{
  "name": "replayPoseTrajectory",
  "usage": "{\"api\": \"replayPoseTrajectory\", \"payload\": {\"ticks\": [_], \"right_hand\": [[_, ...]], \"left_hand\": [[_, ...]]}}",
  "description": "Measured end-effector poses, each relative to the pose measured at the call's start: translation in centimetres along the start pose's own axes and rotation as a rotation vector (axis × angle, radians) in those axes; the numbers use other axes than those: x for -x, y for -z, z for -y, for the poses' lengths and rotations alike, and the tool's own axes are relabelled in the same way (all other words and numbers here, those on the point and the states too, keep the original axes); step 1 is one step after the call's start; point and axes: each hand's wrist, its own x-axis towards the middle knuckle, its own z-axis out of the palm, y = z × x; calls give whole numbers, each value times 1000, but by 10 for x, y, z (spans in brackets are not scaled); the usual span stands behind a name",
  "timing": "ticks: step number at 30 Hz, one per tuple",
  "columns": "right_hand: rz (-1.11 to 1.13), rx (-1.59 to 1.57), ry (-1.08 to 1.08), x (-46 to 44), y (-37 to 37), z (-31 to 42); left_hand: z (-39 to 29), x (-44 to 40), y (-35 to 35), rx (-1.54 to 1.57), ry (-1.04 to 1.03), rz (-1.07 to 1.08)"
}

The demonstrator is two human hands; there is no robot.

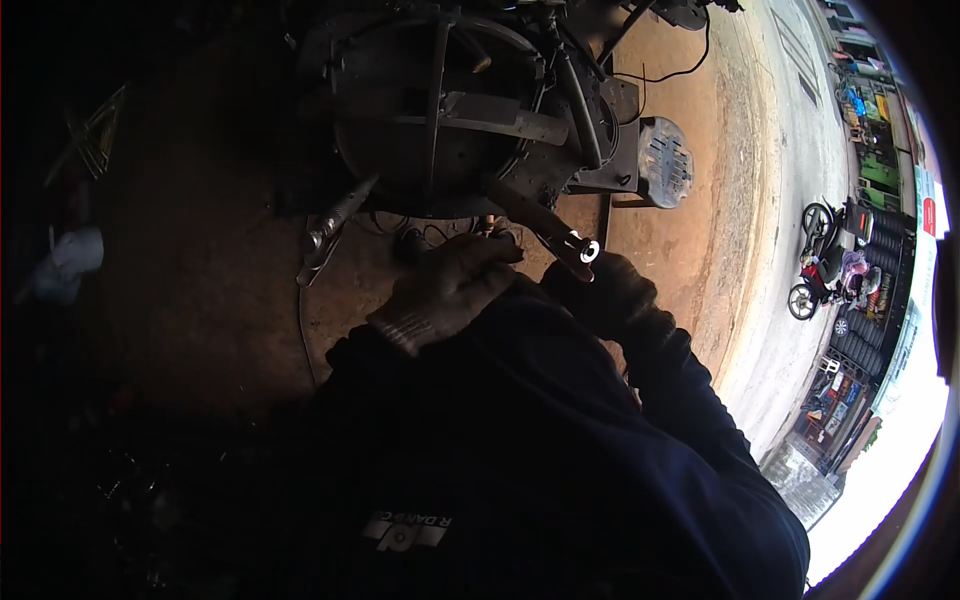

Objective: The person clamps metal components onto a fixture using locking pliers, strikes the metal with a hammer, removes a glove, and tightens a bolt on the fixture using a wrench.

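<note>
Brown ground (675, 240) underlies the metal frame (500, 118) at twelve o'clock, and the bar (534, 218) at one could slip if the left hand (445, 285) and right hand (605, 295), apart, grips too shadowed to tell, hold loosely.

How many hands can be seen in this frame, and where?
2: the left hand, below the round frame, and the right hand, by the bar's lower end. Deep shadow may hide others.
</note>
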Motion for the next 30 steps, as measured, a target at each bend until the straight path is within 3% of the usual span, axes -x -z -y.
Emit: {"api": "replayPoseTrajectory", "payload": {"ticks": [1,3,7,9,16,19,21,25,28,30], "right_hand": [[-13,-16,14,-3,4,11],[93,-11,-67,-7,11,20],[179,-4,52,-12,-3,-13],[201,-12,185,-14,-13,-39],[184,-308,509,-27,-72,-115],[56,-109,570,-40,-107,-128],[88,-88,622,-52,-117,-132],[151,-150,651,-38,-81,-139],[231,-153,528,-28,-64,-156],[110,-293,386,-36,-90,-188]], "left_hand": [[-3,-8,-11,-25,3,-1],[-10,-21,-30,-223,-231,-97],[-15,-19,-56,-523,-26,-145],[-5,-21,-73,-652,-252,-302],[-11,-35,-134,-709,-183,-543],[-18,-39,-145,-783,-125,-537],[-12,-43,-153,-844,-143,-548],[-3,-42,-157,-815,-75,-508],[3,-24,-127,-959,-3,-759],[-4,-13,-99,-1074,-11,-915]]}}
